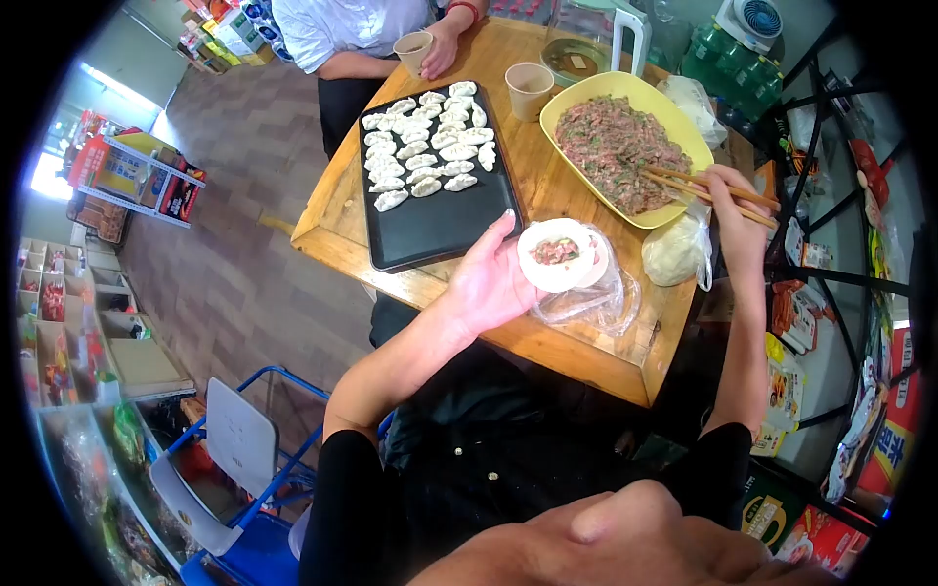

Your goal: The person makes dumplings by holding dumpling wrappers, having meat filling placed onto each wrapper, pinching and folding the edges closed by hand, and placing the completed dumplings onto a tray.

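My left hand (491, 281), palm up, holds a round dumpling wrapper (539, 281) with meat filling in its middle. Under and beside it on the table lies clear plastic wrap (611, 308), with another pale wrapper partly hidden there. In my right hand (738, 210) is a pair of wooden chopsticks (705, 191), their tips in the minced meat filling (618, 142) of a yellow bowl (578, 183). Left of the bowl, a black tray (430, 232) carries several rows of folded dumplings (415, 148) on its far part; its near part is bare.
A bag of dough (672, 254) sits near the right table edge. One paper cup (529, 96) stands by the bowl; a person across the wooden table (332, 210) holds another (413, 57). A blue-framed chair (239, 439) stands at left, packed shelves (831, 273) at right.
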Demonstrator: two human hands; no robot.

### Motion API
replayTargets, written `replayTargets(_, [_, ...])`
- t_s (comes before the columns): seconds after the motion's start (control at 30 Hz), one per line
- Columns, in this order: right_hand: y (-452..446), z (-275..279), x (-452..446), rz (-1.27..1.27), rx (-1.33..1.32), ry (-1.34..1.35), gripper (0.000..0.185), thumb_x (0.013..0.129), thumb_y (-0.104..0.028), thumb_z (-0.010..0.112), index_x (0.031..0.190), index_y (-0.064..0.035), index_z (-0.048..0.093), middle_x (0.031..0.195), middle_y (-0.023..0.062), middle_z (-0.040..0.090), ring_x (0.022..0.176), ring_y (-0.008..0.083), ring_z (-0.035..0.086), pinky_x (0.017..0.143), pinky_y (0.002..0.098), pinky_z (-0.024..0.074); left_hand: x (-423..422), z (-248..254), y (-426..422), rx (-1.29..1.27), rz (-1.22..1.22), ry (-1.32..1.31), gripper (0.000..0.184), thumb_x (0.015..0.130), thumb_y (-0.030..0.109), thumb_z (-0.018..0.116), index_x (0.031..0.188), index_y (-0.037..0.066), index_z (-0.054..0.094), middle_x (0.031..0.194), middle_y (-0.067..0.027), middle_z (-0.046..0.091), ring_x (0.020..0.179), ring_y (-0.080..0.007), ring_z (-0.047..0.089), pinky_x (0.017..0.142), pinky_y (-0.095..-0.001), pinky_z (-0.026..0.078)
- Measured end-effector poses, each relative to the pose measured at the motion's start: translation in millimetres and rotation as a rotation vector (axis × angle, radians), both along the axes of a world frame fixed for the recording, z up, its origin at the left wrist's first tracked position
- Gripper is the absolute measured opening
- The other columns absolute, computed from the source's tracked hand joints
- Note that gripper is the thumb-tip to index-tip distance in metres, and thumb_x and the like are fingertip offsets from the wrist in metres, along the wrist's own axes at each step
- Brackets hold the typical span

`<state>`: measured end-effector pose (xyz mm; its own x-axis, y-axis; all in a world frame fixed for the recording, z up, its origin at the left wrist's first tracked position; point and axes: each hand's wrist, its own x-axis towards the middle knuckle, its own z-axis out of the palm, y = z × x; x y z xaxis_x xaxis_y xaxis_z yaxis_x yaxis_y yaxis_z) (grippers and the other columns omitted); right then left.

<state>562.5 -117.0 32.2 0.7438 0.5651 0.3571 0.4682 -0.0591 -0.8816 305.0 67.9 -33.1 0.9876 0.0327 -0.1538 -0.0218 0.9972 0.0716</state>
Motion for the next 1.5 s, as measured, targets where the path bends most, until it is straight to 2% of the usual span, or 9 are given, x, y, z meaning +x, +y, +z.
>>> replayTargets(0.37, [-25.3,30.5,-54.2,-0.226,-0.440,-0.159,0.028,0.092,-0.016,0.063,0.113,0.0036,0.064,0.091,0.0063,0.067,0.082,0.0107,0.061,0.075,0.0239,0.0502,-17.4,30.3,-14.1,0.072,0.035,-0.068,0.064,0.103,0.044,0.033,0.138,-0.009,0.036,0.141,-0.0242,0.046,0.130,-0.0371,0.047,0.112,-0.0458,0.035])
replayTargets(0.53, [-24.4,-20.0,-116.4,0.383,0.008,0.526,0.050,0.104,-0.038,0.037,0.125,0.0031,0.056,0.103,0.0127,0.064,0.089,0.0193,0.063,0.082,0.0327,0.0517,-15.6,36.5,-28.1,0.240,-0.034,-0.164,0.069,0.102,0.048,0.031,0.146,-0.005,0.026,0.146,-0.0280,0.036,0.129,-0.0503,0.041,0.108,-0.0514,0.038])
replayTargets(0.63, [6.0,-43.6,-142.2,0.349,0.154,1.160,0.055,0.100,-0.052,0.037,0.122,-0.0055,0.058,0.111,0.0101,0.064,0.097,0.0206,0.063,0.083,0.0338,0.0521,-11.9,27.2,-40.0,0.231,-0.050,-0.190,0.066,0.102,0.048,0.031,0.147,0.001,0.026,0.144,-0.0269,0.039,0.123,-0.0517,0.047,0.104,-0.0501,0.045])
replayTargets(0.7, [20.6,-72.3,-141.8,0.489,0.314,1.677,0.054,0.098,-0.059,0.038,0.120,-0.0141,0.058,0.118,0.0068,0.062,0.101,0.0211,0.062,0.081,0.0344,0.0542,-13.2,19.4,-44.5,0.395,-0.048,-0.152,0.061,0.103,0.046,0.031,0.148,0.004,0.026,0.142,-0.0233,0.043,0.118,-0.0510,0.052,0.100,-0.0496,0.048])
replayTargets(0.87, [41.1,-53.3,-165.7,0.505,0.233,1.667,0.062,0.097,-0.064,0.028,0.130,-0.0148,0.049,0.122,0.0082,0.059,0.109,0.0275,0.060,0.085,0.0372,0.0538,-25.4,7.3,-38.9,0.793,0.009,-0.024,0.061,0.103,0.042,0.039,0.149,0.006,0.024,0.136,-0.0204,0.049,0.107,-0.0365,0.063,0.085,-0.0417,0.057])
replayTargets(0.97, [41.6,-88.7,-158.3,0.866,0.393,1.825,0.072,0.098,-0.063,0.022,0.135,-0.0054,0.044,0.131,0.0159,0.054,0.124,0.0309,0.051,0.104,0.0505,0.0406,-42.2,29.3,-22.1,1.714,0.084,0.172,0.058,0.098,0.034,0.053,0.145,0.004,0.035,0.135,-0.0191,0.050,0.085,-0.0256,0.071,0.077,-0.0344,0.057])
replayTargets(1.03, [54.9,-63.6,-167.7,0.599,0.270,1.835,0.076,0.098,-0.064,0.022,0.135,-0.0014,0.043,0.132,0.0182,0.053,0.125,0.0315,0.051,0.106,0.0497,0.0402,-54.0,37.9,-12.6,2.429,0.451,0.284,0.052,0.095,0.026,0.057,0.139,0.002,0.043,0.134,-0.0215,0.049,0.082,-0.0274,0.070,0.078,-0.0331,0.056])
replayTargets(1.1, [65.2,-55.4,-170.1,0.668,0.252,1.831,0.077,0.097,-0.065,0.022,0.134,-0.0002,0.044,0.131,0.0186,0.054,0.125,0.0314,0.051,0.106,0.0485,0.0401,-64.1,64.1,-8.3,2.183,0.374,0.420,0.050,0.090,0.023,0.062,0.133,0.001,0.049,0.137,-0.0257,0.046,0.100,-0.0391,0.063,0.087,-0.0425,0.051])
replayTargets(1.5, [92.9,-54.3,-181.9,0.833,0.222,1.776,0.073,0.096,-0.065,0.031,0.137,-0.0064,0.043,0.133,0.0115,0.052,0.126,0.0256,0.050,0.106,0.0440,0.0403,-56.0,36.7,-10.9,2.637,0.663,0.178,0.036,0.073,0.008,0.070,0.108,0.006,0.067,0.133,-0.0173,0.050,0.126,-0.0395,0.044,0.102,-0.0548,0.037])
